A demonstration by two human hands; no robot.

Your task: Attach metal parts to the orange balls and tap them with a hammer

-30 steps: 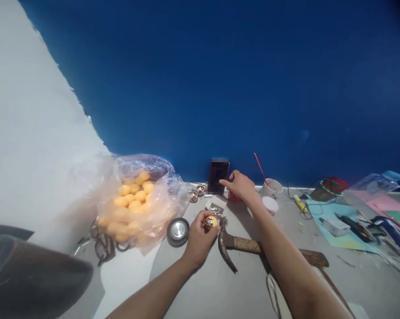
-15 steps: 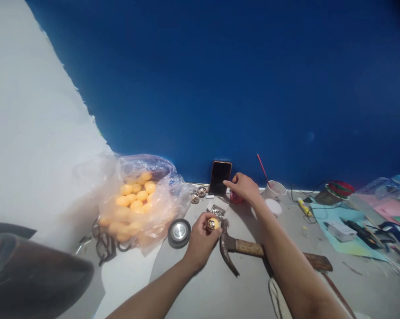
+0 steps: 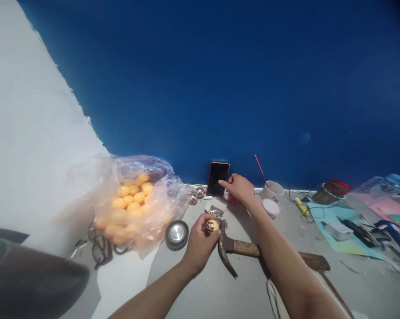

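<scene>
Near the middle of the flat gray tabletop (image 3: 193, 292), the left hand (image 3: 199, 237) is curled, its fingers closed on a small round yellow ball with shiny gold bits (image 3: 212, 226). Just to its right lies a rusty metal hammer with a brown wooden handle (image 3: 246, 248). By the back edge, the right hand (image 3: 240, 187) is partly bent over a small red thing (image 3: 233, 200), beside a thin black phone (image 3: 217, 177) standing up. I can't tell if that hand holds anything.
</scene>
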